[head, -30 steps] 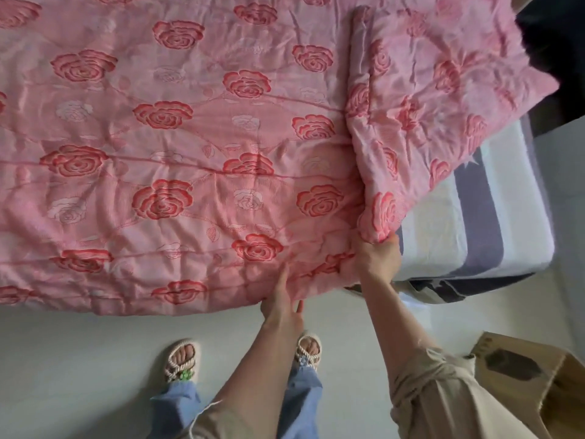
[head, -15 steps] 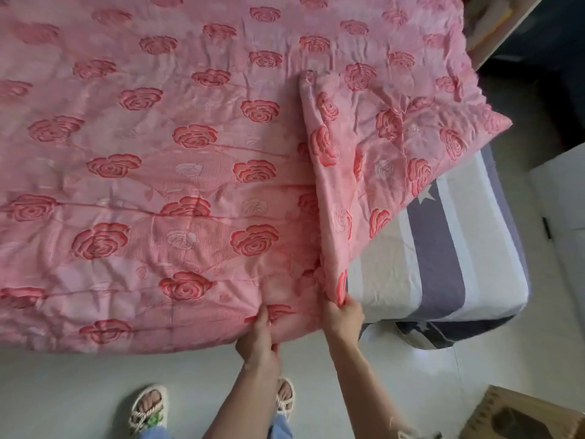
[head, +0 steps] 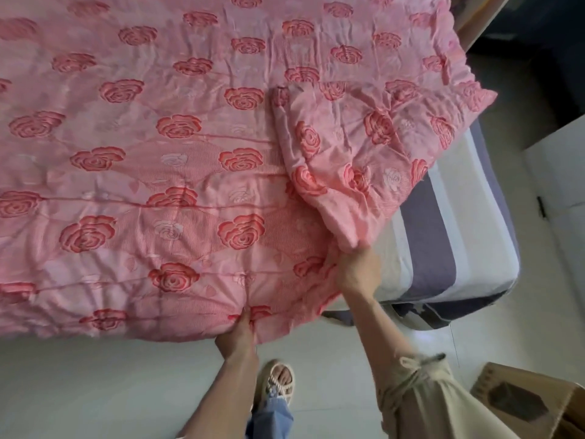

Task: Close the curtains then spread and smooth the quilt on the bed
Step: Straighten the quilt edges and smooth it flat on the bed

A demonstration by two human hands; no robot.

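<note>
At bed edge, hands [head: 235, 334] apparently gripping quilt [head: 177, 172].

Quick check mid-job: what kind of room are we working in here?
Most likely a home bedroom. A pink rose-print quilt covers a bed with a striped sheet, both hands grip the quilt's near edge, and a cardboard box sits on the pale tiled floor.

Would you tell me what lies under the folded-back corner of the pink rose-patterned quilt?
Under the folded-back corner lies more pink rose-patterned quilt; beside it, the striped grey-and-white sheet is exposed. Anything beneath is covered.
</note>
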